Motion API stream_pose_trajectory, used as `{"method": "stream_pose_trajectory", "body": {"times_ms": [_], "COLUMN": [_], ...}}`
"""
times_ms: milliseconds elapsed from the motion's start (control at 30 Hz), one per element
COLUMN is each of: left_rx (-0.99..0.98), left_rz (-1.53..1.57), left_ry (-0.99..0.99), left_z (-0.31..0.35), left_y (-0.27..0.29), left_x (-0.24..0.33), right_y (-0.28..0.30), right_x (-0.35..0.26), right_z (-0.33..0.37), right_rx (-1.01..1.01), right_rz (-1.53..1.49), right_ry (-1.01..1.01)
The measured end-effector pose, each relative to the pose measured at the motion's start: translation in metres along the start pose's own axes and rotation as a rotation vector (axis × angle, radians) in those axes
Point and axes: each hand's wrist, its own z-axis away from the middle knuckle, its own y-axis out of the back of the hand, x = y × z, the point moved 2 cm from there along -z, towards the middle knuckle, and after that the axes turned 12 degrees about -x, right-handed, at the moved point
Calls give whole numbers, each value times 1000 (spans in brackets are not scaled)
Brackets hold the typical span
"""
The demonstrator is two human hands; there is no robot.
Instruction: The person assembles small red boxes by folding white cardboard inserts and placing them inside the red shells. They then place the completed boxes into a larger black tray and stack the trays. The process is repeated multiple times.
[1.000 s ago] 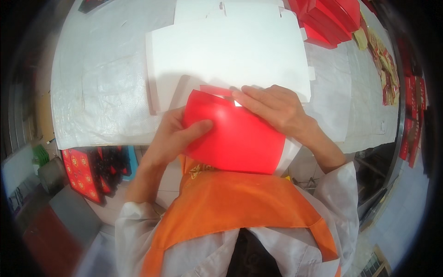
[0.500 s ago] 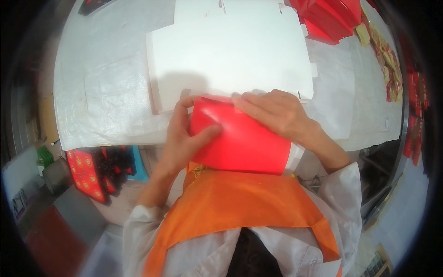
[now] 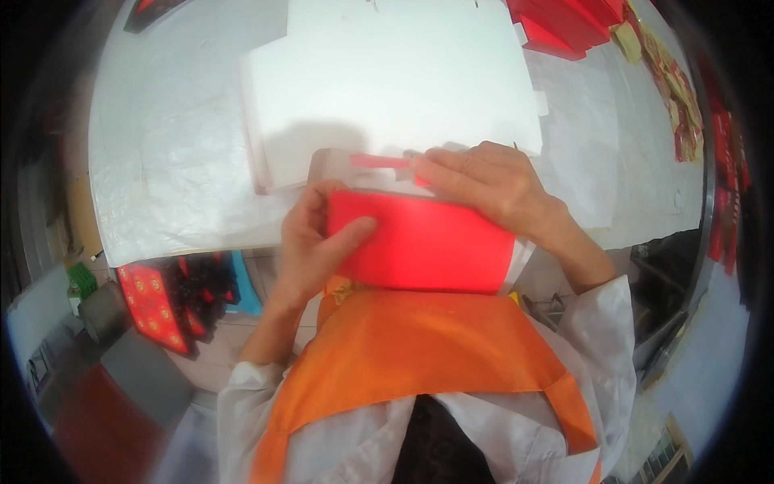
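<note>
Against my orange apron (image 3: 427, 335), at the table's near edge, is a red cardboard box (image 3: 427, 242) with a white inner side, its large red panel facing up. My left hand (image 3: 310, 238) grips the box's left end, thumb flat on the red panel and fingers behind it. Along the far edge a flap with a narrow red strip (image 3: 379, 161) stands apart from the panel. My right hand (image 3: 500, 185) has its fingers closed on that flap; their tips partly cover it. Just beyond both hands lies a stack of flat white cardboard blanks (image 3: 395, 89).
Several red boxes (image 3: 564, 28) are piled at the far right of the white-covered table (image 3: 169, 153). Beside them runs a row of red and gold packets (image 3: 673, 89). Below the table's left edge stand red patterned boxes (image 3: 149, 298) and a small green basket (image 3: 81, 282).
The flap at the far edge has opened away from the red panel, and its red strip now shows separately. My right hand has shifted slightly with it; my left hand keeps its hold.
</note>
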Motion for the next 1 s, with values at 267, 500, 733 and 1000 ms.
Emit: {"method": "stream_pose_trajectory", "body": {"times_ms": [267, 500, 733, 1000], "left_rx": [29, -47, -76, -74], "left_rz": [34, 67, 31, 82], "left_ry": [30, 97, 130, 138], "left_z": [-6, -8, -15, -19], "left_y": [-5, -6, -12, -11], "left_x": [4, 2, 1, 0], "right_y": [0, 5, 1, 8], "right_x": [-2, -1, -3, -5], "right_z": [2, -10, -13, -15], "right_rx": [-29, -4, -4, -227], "right_rz": [65, 43, 80, -304], "right_ry": [94, 57, 112, -57]}}
